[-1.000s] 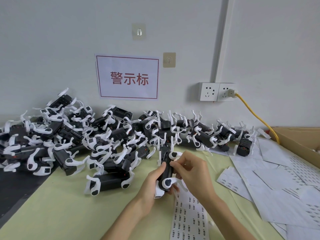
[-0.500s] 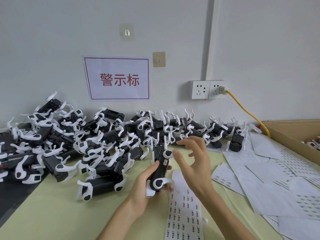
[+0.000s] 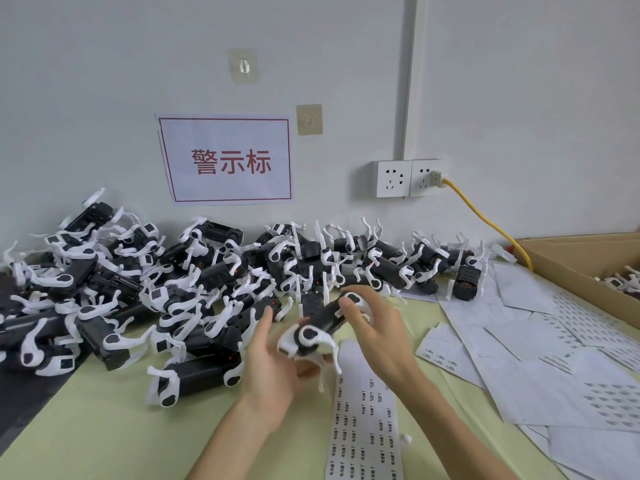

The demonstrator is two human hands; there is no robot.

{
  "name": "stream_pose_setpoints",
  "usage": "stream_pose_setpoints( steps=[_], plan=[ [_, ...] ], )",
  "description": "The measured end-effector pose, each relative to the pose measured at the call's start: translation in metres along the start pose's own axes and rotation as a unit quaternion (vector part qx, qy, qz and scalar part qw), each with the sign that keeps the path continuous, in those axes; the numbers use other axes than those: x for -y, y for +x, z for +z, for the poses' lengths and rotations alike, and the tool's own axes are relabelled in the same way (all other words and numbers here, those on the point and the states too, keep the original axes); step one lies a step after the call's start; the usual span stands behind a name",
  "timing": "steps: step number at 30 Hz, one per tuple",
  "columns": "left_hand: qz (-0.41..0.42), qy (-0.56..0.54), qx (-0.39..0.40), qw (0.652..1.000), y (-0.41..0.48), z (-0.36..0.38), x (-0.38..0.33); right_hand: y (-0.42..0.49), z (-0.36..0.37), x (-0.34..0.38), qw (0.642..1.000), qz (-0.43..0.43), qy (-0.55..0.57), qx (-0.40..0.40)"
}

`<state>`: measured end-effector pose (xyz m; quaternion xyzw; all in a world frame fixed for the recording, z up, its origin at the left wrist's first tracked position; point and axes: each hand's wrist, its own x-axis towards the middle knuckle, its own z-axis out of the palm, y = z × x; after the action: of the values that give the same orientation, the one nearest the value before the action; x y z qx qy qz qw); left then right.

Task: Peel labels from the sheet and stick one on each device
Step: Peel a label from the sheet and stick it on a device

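One device (image 3: 320, 325), a black body with white clips, is held in front of me above the table, tilted up toward the right and a little blurred. My right hand (image 3: 379, 332) grips its far end with curled fingers. My left hand (image 3: 273, 363) lies palm up under the near end, thumb raised and off the device, fingers beneath it. The label sheet (image 3: 363, 431), a long white strip with rows of small printed labels, lies flat on the green table just below my right hand. A big pile of like devices (image 3: 180, 289) stretches along the wall.
Several used white backing sheets (image 3: 540, 344) cover the table at right. A cardboard box (image 3: 568, 268) with more devices stands at the far right. A yellow cable (image 3: 485, 220) runs from the wall socket (image 3: 408, 178) down behind the box. A dark strip (image 3: 20, 393) borders the green mat at left.
My right hand pressed on the device, lifted off it, and now grips its far end. The device has tilted toward the right, and my left thumb has come off it.
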<state>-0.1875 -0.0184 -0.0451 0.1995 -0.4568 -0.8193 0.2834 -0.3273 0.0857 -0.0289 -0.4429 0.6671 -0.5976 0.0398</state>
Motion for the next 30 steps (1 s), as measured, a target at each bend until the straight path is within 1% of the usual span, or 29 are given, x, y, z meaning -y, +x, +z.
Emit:
stream_pose_setpoints(
  steps=[1,3,5,7,10,14,15,16,18,20,21,22,23,24,25,26,27,28,29,30],
  plan=[
    [0.013,0.003,-0.005,1.000,0.001,-0.001,-0.002,0.001,0.000,0.000,1.000,0.003,0.000,-0.031],
    [0.051,0.061,-0.009,0.997,0.002,0.002,-0.005,0.002,-0.001,-0.001,0.998,0.000,-0.008,-0.065],
    [0.074,0.133,-0.015,0.988,0.000,0.006,-0.001,0.003,-0.002,-0.003,0.999,0.010,-0.012,-0.046],
    [0.079,0.162,-0.042,0.983,-0.001,0.007,0.005,0.003,-0.003,-0.003,0.999,0.039,0.022,-0.005],
    [0.094,0.151,-0.058,0.982,0.003,0.000,0.005,0.007,-0.014,-0.002,0.991,0.094,0.064,0.075],
    [0.102,0.131,-0.051,0.985,0.004,-0.002,-0.001,0.014,-0.040,-0.004,0.950,0.161,0.108,0.243],
    [0.095,0.117,-0.050,0.987,0.004,-0.001,-0.001,0.013,-0.046,-0.004,0.944,0.171,0.104,0.264],
    [0.089,0.097,-0.048,0.990,0.004,-0.001,-0.001,0.014,-0.051,-0.006,0.942,0.177,0.102,0.268],
    [0.091,0.072,-0.052,0.992,0.005,-0.001,-0.002,0.018,-0.063,-0.010,0.944,0.193,0.133,0.234],
    [0.107,0.111,-0.068,0.986,0.004,-0.002,-0.004,0.023,-0.081,-0.011,0.943,0.209,0.211,0.149],
    [0.116,0.134,-0.076,0.981,0.005,-0.003,-0.004,0.025,-0.093,-0.012,0.931,0.203,0.289,0.091],
    [0.119,0.149,-0.082,0.978,0.005,-0.003,-0.003,0.027,-0.106,-0.013,0.898,0.183,0.399,0.030],
    [0.117,0.157,-0.086,0.977,0.005,-0.003,-0.003,0.026,-0.119,-0.016,0.837,0.147,0.526,-0.029],
    [0.113,0.165,-0.086,0.976,0.006,-0.002,-0.001,0.024,-0.132,-0.019,0.751,0.101,0.647,-0.086],
    [0.109,0.176,-0.085,0.975,0.006,-0.002,0.000,0.022,-0.144,-0.024,0.662,0.050,0.736,-0.136],
    [0.107,0.192,-0.084,0.972,0.007,-0.002,0.002,0.019,-0.155,-0.029,0.604,0.015,0.774,-0.189],
    [0.113,0.217,-0.084,0.966,0.008,-0.002,0.004,0.018,-0.161,-0.033,0.587,0.010,0.773,-0.240],
    [0.124,0.253,-0.085,0.956,0.008,-0.002,0.007,0.018,-0.162,-0.037,0.597,0.030,0.751,-0.282],
    [0.137,0.300,-0.088,0.940,0.008,-0.003,0.009,0.019,-0.158,-0.041,0.615,0.067,0.722,-0.309],
    [0.152,0.355,-0.094,0.918,0.007,-0.004,0.012,0.020,-0.152,-0.043,0.642,0.105,0.690,-0.317]
  ],
)
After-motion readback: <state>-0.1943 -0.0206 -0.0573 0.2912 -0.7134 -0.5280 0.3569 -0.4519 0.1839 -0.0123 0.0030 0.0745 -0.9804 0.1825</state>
